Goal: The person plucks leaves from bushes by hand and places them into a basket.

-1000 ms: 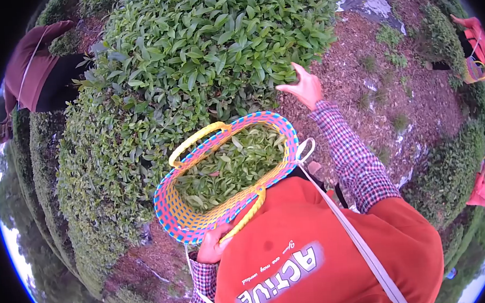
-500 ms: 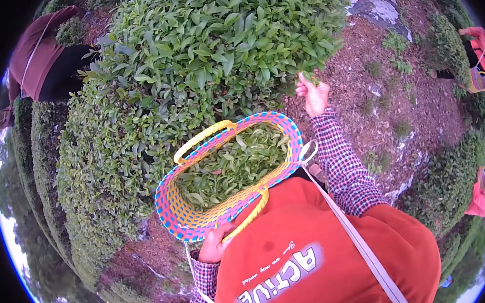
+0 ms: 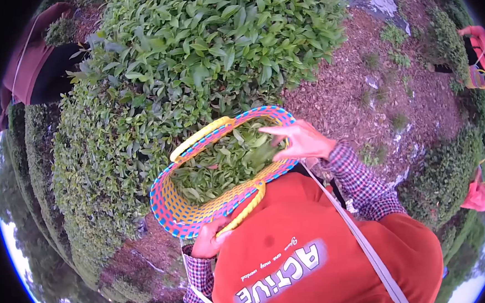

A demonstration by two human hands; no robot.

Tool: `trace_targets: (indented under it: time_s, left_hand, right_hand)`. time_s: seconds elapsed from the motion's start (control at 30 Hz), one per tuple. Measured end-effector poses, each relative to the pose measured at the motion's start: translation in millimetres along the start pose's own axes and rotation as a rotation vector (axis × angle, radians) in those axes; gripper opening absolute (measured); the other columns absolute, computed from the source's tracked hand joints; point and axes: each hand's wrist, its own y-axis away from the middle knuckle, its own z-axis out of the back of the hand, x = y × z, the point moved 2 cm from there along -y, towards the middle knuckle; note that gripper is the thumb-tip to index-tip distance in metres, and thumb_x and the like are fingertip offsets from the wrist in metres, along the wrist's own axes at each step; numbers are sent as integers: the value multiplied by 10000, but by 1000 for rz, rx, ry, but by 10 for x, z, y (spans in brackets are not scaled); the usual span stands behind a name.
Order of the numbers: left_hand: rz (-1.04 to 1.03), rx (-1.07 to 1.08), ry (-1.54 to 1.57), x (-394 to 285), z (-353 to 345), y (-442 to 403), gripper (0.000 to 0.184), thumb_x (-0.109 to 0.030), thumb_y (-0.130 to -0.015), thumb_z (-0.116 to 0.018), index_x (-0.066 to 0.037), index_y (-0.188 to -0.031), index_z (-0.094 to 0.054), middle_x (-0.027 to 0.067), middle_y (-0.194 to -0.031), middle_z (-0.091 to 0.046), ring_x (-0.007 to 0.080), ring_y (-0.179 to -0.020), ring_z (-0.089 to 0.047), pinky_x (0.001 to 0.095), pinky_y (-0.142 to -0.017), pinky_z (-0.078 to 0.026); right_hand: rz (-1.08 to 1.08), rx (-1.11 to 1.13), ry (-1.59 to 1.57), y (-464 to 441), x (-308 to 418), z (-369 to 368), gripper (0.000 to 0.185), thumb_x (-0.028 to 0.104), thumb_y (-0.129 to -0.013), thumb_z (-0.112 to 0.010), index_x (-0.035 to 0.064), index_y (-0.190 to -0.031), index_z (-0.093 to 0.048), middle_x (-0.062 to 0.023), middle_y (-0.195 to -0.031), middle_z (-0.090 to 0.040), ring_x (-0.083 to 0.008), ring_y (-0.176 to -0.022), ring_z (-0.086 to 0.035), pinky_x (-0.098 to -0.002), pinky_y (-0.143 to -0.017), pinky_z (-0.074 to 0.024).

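A woven basket [image 3: 189,228] in pink, blue and yellow hangs in front of my red top, tilted, with a bed of picked green leaves [image 3: 221,166] inside. My left hand [image 3: 206,241] is closed on the basket's near rim, by the end of its yellow handle [image 3: 246,211]. Over the right end of the basket, my right hand [image 3: 299,139] is open, thumb and fingers spread. A blur of green leaves lies just below its fingers. Beyond the basket stands a dense leafy bush [image 3: 219,47], likely tea.
Brown littered ground [image 3: 356,100] and a grey rock [image 3: 378,4] lie to the right. One person in maroon [image 3: 31,59] bends at the far left; people in pink [image 3: 483,53] are at the right edge. A white strap [image 3: 359,239] crosses my top.
My right hand has come from the bush's edge, where it pinched green leaves, down to the basket and has opened. My left hand keeps its hold on the basket.
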Motion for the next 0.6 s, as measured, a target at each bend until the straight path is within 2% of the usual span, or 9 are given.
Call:
trace_targets:
  time_s: [0.07, 0.13, 0.17, 0.23, 0.3, 0.33, 0.43, 0.47, 0.6]
  left_hand:
    - [-5, 21, -14, 80, -64, -13, 396, -344, -799, -527, 24, -945, -558, 150, -774, -587, 235, -702, -585, 329, -636, -449]
    - [8, 32, -14, 86, -71, 60, 406, -353, -800, -523, 25, -944, -558, 153, -777, -586, 238, -702, -584, 328, -636, -448]
    - [-2, 16, -3, 12, -76, 38, 410, -358, -802, -520, 26, -943, -558, 154, -779, -586, 241, -701, -584, 328, -635, -447]
    - [-18, -8, 1, -50, -98, 17, 422, -370, -803, -516, 27, -939, -558, 157, -782, -585, 247, -700, -583, 328, -634, -447]
    - [-26, -26, -13, -49, -112, 28, 435, -385, -803, -513, 27, -935, -558, 158, -784, -583, 252, -699, -582, 329, -634, -447]
    - [-15, -32, -29, -47, -129, 37, 458, -410, -802, -511, 28, -927, -557, 161, -781, -580, 257, -697, -581, 328, -632, -446]
    - [-49, -77, 9, -31, -170, 49, 459, -415, -806, -508, 27, -918, -558, 158, -766, -579, 254, -686, -580, 333, -623, -447]
    - [-53, -78, 5, -19, -183, 63, 452, -410, -809, -507, 26, -915, -558, 157, -762, -579, 255, -683, -581, 334, -619, -447]
    - [-71, -96, 3, 13, -207, 63, 419, -386, -819, -506, 20, -905, -559, 153, -751, -579, 255, -675, -587, 336, -605, -448]
  right_hand:
    - [-372, -161, 38, 125, -321, 117, 469, 260, -685, -682, 14, -1068, -567, -91, -753, -624, -105, -600, -586, -265, -522, -482]
    - [-555, -458, 143, 11, -671, 500, 675, 388, -645, -720, -24, -1136, -509, -67, -559, -563, -99, -445, -479, -268, -466, -437]
    - [-554, -449, 390, -64, -917, 610, 735, 440, -637, -714, -40, -1146, -491, -59, -502, -534, -105, -399, -449, -257, -444, -417]
    - [-574, -427, 482, -337, -1053, 606, 853, 591, -580, -677, -36, -1133, -504, -128, -616, -595, -180, -533, -571, -311, -528, -455]
    - [-521, -502, 680, -560, -1193, 502, 897, 650, -554, -650, -40, -1111, -517, -138, -640, -600, -226, -617, -598, -345, -605, -476]
    - [-438, -599, 836, -627, -1185, 423, 666, 504, -644, -685, -41, -1008, -572, -135, -660, -609, -200, -591, -611, -312, -538, -485]
    - [-661, -615, -61, -654, -1158, 340, 367, 279, -726, -690, -45, -874, -600, -133, -677, -613, -151, -526, -601, -261, -437, -457]
    - [-568, -670, -340, -598, -1324, 296, 181, 115, -754, -661, -50, -770, -589, -123, -668, -606, -121, -469, -577, -215, -380, -429]
    - [-504, -872, -588, -316, -1036, 332, 200, 136, -764, -657, -50, -756, -584, -108, -646, -597, -138, -468, -572, -222, -407, -464]
